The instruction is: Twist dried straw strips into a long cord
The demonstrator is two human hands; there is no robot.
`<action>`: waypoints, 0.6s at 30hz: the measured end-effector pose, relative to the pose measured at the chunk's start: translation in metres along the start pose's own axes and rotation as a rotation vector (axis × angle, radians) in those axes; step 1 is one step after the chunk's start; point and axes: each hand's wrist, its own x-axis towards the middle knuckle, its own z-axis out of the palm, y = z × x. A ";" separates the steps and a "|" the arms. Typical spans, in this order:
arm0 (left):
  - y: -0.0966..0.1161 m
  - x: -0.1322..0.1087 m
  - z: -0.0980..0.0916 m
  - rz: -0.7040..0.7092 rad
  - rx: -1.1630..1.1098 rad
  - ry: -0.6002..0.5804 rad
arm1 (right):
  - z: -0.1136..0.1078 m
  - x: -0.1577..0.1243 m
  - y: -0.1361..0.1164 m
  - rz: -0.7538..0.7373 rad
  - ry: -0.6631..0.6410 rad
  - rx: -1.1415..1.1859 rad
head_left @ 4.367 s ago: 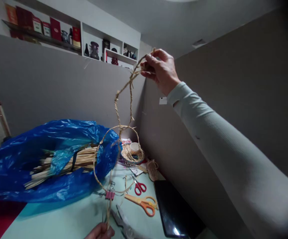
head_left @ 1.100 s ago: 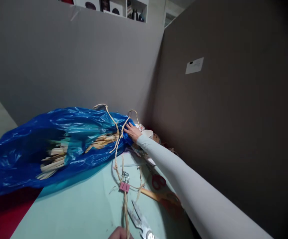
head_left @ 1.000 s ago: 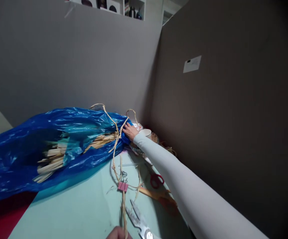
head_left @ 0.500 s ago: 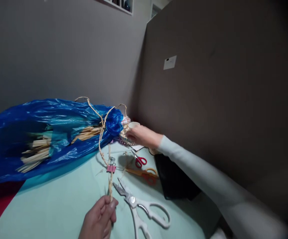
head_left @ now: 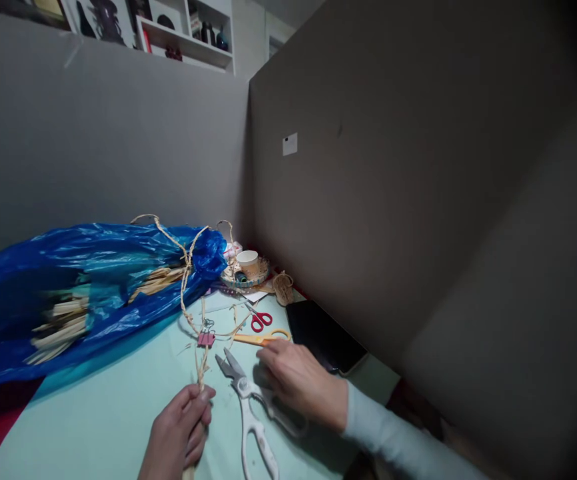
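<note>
Straw rope (head_left: 200, 372) pinched in left hand (head_left: 181, 427) — pink clip (head_left: 205, 339) above, right hand (head_left: 298, 385) spread flat over white shears (head_left: 245, 401)

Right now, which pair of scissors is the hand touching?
The big white scissors, lying under the right hand. The orange scissors and the small red scissors lie farther back, with no hand on them.

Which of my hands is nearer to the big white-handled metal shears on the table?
Right. The right hand lies on the white-handled shears, over one handle loop; the left hand is apart, to their left, gripping the twisted straw rope.
</note>
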 end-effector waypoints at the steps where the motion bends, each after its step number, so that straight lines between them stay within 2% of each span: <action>1: 0.000 0.000 0.000 0.001 0.003 -0.003 | 0.000 0.010 0.005 0.029 0.025 -0.057; 5: -0.001 0.001 -0.002 -0.011 0.027 -0.008 | 0.004 0.046 0.018 0.110 -0.005 -0.147; 9: -0.004 0.003 -0.003 -0.024 0.022 -0.015 | 0.003 0.068 0.022 0.128 -0.038 -0.138; 13: -0.003 0.004 -0.002 -0.041 0.028 -0.015 | -0.008 0.094 0.033 0.192 -0.072 -0.116; 18: 0.000 0.003 0.000 -0.042 0.024 0.000 | -0.024 0.124 0.046 0.268 -0.026 -0.118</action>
